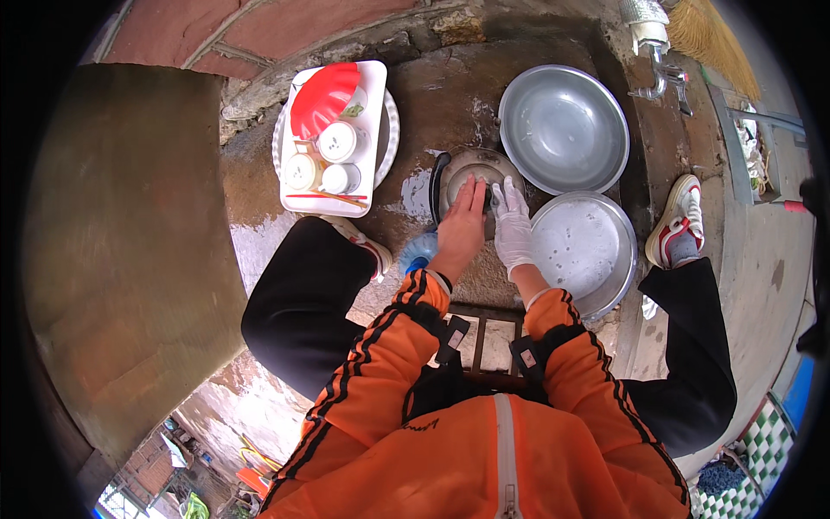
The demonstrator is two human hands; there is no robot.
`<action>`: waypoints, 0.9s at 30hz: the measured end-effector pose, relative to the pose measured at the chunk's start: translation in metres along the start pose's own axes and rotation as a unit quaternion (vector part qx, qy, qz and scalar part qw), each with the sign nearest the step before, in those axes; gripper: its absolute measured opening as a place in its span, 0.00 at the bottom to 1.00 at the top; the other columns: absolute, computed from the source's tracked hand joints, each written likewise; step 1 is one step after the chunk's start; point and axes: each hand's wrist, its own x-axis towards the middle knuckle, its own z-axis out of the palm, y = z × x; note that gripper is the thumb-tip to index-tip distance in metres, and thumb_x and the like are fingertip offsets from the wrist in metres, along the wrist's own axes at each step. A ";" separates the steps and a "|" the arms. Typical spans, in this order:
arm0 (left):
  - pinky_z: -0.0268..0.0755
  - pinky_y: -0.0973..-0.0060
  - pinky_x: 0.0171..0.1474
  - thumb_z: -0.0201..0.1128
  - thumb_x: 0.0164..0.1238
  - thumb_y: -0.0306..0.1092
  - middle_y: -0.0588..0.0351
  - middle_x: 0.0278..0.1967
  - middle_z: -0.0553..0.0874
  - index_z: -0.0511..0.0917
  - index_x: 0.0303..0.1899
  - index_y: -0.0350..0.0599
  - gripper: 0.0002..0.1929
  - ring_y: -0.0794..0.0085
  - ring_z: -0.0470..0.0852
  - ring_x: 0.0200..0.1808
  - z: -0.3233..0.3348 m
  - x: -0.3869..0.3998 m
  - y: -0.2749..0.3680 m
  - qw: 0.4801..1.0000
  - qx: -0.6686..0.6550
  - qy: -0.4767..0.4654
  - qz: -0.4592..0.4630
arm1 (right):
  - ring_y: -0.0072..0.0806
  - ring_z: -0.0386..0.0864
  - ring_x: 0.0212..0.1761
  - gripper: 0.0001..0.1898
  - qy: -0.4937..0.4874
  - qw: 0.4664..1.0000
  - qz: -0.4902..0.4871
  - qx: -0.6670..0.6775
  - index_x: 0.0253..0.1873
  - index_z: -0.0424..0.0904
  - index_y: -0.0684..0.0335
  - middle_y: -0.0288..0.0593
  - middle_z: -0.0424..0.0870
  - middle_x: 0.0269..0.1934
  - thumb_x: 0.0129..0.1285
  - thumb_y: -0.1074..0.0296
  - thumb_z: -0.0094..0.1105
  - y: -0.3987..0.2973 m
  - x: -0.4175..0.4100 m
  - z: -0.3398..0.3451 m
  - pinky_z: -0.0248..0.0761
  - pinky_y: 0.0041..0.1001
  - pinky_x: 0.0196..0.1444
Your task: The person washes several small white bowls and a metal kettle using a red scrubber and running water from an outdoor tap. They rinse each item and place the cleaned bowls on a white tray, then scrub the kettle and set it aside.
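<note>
My bare left hand point(462, 219) reaches over a round metal kettle point(476, 161), its fingers extended. Close beside it is my right hand point(512, 227) in a thin white translucent glove, fingers also stretched forward. A small dark part, perhaps the lid knob, shows between the two hands; whether either hand touches it I cannot tell. The kettle's black handle point(439, 188) is folded to the left side. Just left of my left wrist lies a blue clear plastic bottle point(418, 252), partly covered by my sleeve.
On the left, a white tray point(292, 202) bears a red scalloped bowl point(324, 100), several white cups point(338, 143) and chopsticks point(334, 196). To the right stand a deep metal basin point(563, 130) and a shallower wet one point(577, 253). A tap point(658, 74) and broom point(710, 42) are farther right.
</note>
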 end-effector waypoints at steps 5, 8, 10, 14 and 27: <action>0.50 0.58 0.76 0.63 0.64 0.32 0.42 0.76 0.57 0.53 0.75 0.40 0.39 0.45 0.56 0.76 -0.014 0.008 -0.029 0.967 0.075 0.242 0.012 | 0.48 0.73 0.60 0.30 0.005 1.000 -0.002 0.024 0.69 0.72 0.51 0.45 0.74 0.65 0.60 0.81 0.54 0.026 0.027 -0.009 0.67 0.39 0.66; 0.57 0.61 0.71 0.60 0.70 0.38 0.38 0.66 0.72 0.60 0.70 0.31 0.32 0.47 0.67 0.69 -0.020 0.016 -0.050 0.936 -0.175 0.208 -0.223 | 0.34 0.76 0.59 0.23 0.076 0.944 0.115 0.300 0.67 0.72 0.62 0.44 0.79 0.59 0.68 0.81 0.52 0.018 0.031 -0.021 0.67 0.28 0.65; 0.65 0.64 0.65 0.57 0.73 0.41 0.42 0.55 0.82 0.68 0.66 0.32 0.27 0.52 0.78 0.59 -0.022 0.016 -0.058 0.890 -0.322 0.111 -0.303 | 0.22 0.75 0.57 0.19 0.077 0.879 0.203 0.425 0.67 0.70 0.68 0.40 0.78 0.58 0.74 0.75 0.52 0.004 0.023 -0.034 0.66 0.21 0.63; 0.70 0.69 0.59 0.53 0.78 0.46 0.51 0.48 0.85 0.76 0.61 0.39 0.22 0.64 0.82 0.51 -0.026 -0.001 -0.047 0.817 -0.492 0.064 -0.294 | 0.21 0.74 0.60 0.20 0.071 0.845 0.167 0.503 0.67 0.71 0.66 0.40 0.77 0.59 0.73 0.73 0.57 -0.035 -0.010 -0.059 0.66 0.21 0.63; 0.45 0.64 0.75 0.34 0.75 0.70 0.50 0.70 0.71 0.58 0.75 0.44 0.42 0.64 0.63 0.74 0.008 -0.021 0.012 0.764 -0.594 -0.127 -0.218 | 0.40 0.71 0.62 0.24 0.111 0.979 0.063 0.158 0.67 0.74 0.60 0.41 0.67 0.72 0.67 0.82 0.51 -0.033 0.042 -0.033 0.64 0.33 0.68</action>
